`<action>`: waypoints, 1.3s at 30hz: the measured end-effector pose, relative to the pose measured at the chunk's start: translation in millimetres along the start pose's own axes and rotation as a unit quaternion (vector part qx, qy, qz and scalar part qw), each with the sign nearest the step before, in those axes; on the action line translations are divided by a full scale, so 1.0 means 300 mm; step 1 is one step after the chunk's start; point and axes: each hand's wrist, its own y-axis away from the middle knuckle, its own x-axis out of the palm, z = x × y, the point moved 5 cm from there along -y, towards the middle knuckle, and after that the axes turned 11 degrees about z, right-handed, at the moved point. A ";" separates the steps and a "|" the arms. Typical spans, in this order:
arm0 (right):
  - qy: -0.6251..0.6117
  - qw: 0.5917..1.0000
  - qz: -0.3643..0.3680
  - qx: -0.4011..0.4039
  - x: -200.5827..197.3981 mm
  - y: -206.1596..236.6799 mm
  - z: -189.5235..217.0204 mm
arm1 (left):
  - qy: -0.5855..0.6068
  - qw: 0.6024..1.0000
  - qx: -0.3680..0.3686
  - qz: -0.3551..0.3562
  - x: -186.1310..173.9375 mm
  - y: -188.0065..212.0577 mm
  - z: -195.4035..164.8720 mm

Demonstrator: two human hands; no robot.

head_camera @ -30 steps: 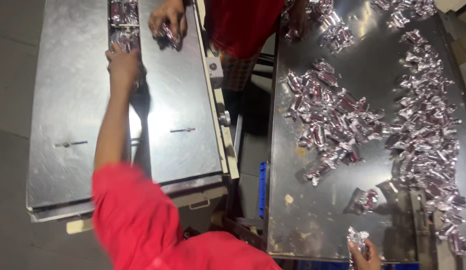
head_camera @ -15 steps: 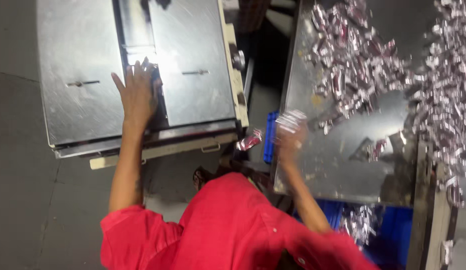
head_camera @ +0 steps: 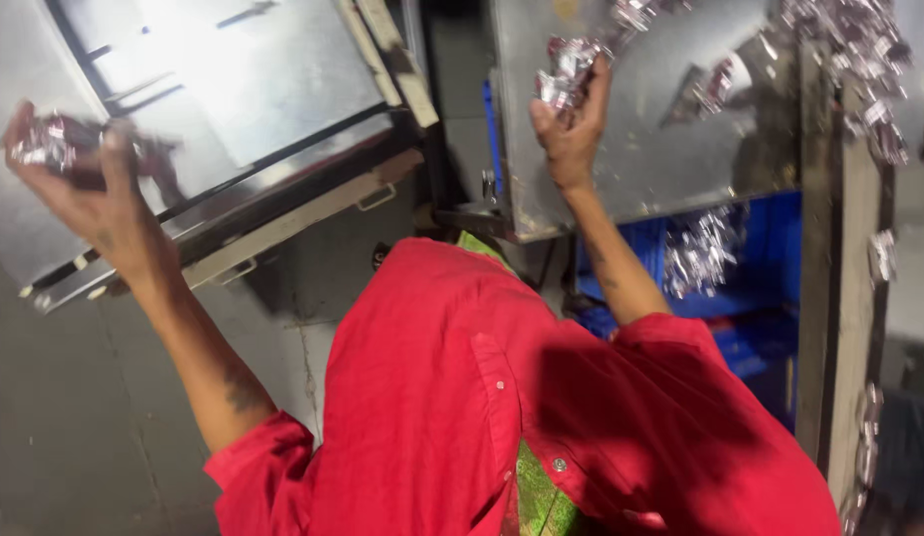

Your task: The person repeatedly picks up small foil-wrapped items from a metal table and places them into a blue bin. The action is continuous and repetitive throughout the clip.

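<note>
My left hand (head_camera: 97, 203) is raised over the near edge of the steel machine bed (head_camera: 264, 89) and grips a few shiny silver-and-red wrapped packets (head_camera: 43, 147). My right hand (head_camera: 571, 129) is lifted over the near part of the steel table (head_camera: 641, 159) and holds a bunch of the same wrapped packets (head_camera: 566, 67). My red sleeves and shirt (head_camera: 502, 397) fill the lower middle of the view.
Several loose packets (head_camera: 859, 60) lie on the steel table's far right, along a wooden rail (head_camera: 854, 278). A blue crate (head_camera: 760, 268) under the table holds more packets (head_camera: 700, 253). A dark gap and grey floor (head_camera: 75, 427) separate machine and table.
The view has tilted down and closer. My left hand lifted off the machine bed with packets in it. My right hand rose from the table edge, still gripping its bunch.
</note>
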 end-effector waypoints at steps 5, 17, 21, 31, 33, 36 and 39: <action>0.060 0.996 -0.060 0.024 -0.342 0.233 -0.018 | 0.123 0.967 -0.087 0.205 0.453 0.106 -0.092; 0.067 0.981 -0.172 0.062 -0.801 0.494 -0.145 | -0.039 0.929 0.031 0.366 1.627 -0.005 -0.043; 0.022 0.976 -0.196 0.092 -0.954 0.519 -0.275 | -0.064 0.948 0.227 0.215 1.831 -0.189 0.030; 0.357 0.912 -0.156 0.126 -1.006 0.407 -0.472 | -0.328 0.907 -0.014 0.265 2.083 -0.448 0.225; 0.404 0.897 -0.127 0.126 -0.966 0.402 -0.482 | -0.229 0.936 0.093 0.252 1.954 -0.432 0.188; 0.330 0.922 -0.145 0.141 -0.947 0.405 -0.508 | -0.053 0.954 0.253 0.150 1.541 -0.432 0.100; 0.415 0.887 -0.149 0.141 -0.943 0.403 -0.502 | -0.344 0.918 0.181 -0.076 0.969 -0.499 0.038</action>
